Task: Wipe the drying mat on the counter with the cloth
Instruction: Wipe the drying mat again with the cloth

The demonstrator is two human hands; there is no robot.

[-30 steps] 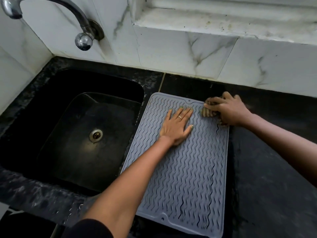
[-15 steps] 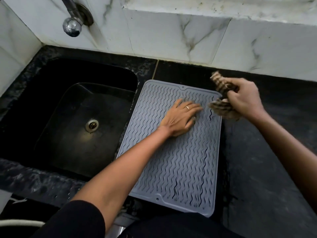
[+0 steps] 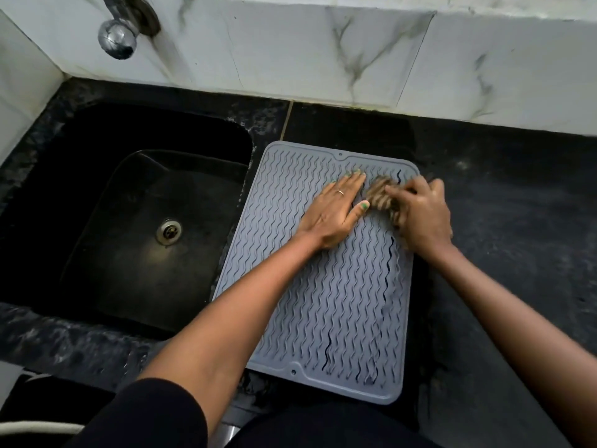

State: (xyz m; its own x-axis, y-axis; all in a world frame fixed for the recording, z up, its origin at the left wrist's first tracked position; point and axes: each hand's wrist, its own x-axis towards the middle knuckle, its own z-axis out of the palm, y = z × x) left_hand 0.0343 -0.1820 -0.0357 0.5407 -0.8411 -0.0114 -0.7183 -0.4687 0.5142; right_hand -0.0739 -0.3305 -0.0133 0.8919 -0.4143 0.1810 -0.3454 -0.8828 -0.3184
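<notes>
A: Where's the mat [image 3: 323, 286]?

B: Flat on the black counter [image 3: 517, 221], just right of the sink [image 3: 97, 195], its far edge short of the marble wall [image 3: 323, 59].

A: And the hands?

B: The left hand [image 3: 332, 215] lies spread, palm down, on the mat's far half. The right hand [image 3: 420, 215] is blurred, fingers curled round the bunched cloth [image 3: 381, 198] at the mat's far right corner.

A: Anything in the way?

B: The left thumb nearly touches the cloth. A tap [image 3: 118, 38] hangs over the sink's far side; the drain [image 3: 168, 232] sits in its middle
</notes>
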